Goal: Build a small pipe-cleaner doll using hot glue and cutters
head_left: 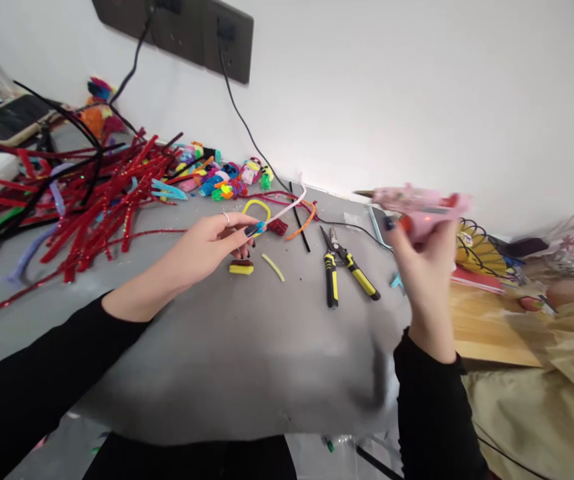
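Between the fingertips of my left hand (224, 237) is a pale pink pipe cleaner (289, 208), its free end curving up to the right. A small blue piece shows at the pinch; part of it is hidden by the fingers. My right hand (424, 267) is wrapped around a pink hot glue gun (421, 203), raised above the table with its nozzle pointing left. On the table near my left hand lie a small yellow and brown piece (241, 268), a short yellow pipe cleaner (273, 267) and a dark red piece (277, 227). Yellow-handled pliers (345, 267) rest between my hands, jaws apart.
Red and black pipe cleaners (111, 200) heap up at the left. Several colourful pipe cleaner figures (227, 177) sit along the wall. A black cord (239, 110) hangs from the socket panel (207, 37). Wooden board (487, 327) and clutter stand at the right.
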Tool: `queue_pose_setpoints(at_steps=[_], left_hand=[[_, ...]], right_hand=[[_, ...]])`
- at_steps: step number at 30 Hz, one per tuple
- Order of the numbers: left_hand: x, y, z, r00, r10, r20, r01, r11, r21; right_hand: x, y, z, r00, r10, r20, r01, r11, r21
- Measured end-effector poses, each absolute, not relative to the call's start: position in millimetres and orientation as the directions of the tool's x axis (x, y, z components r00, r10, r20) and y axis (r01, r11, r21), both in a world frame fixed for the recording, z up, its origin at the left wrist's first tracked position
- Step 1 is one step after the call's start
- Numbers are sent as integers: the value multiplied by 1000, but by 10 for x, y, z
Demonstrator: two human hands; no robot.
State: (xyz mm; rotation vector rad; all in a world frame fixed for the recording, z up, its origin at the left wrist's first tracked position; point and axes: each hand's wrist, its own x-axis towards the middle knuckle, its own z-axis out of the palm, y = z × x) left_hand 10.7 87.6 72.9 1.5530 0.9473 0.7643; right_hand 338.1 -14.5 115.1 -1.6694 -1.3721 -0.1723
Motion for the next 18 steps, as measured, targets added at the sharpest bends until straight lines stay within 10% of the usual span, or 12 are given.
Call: queue_pose_setpoints(at_steps=[18], left_hand=[[512,1859,490,527,842,115,65,-175,982]], right_hand=[[2906,816,587,418,715,561,792,16,-611]])
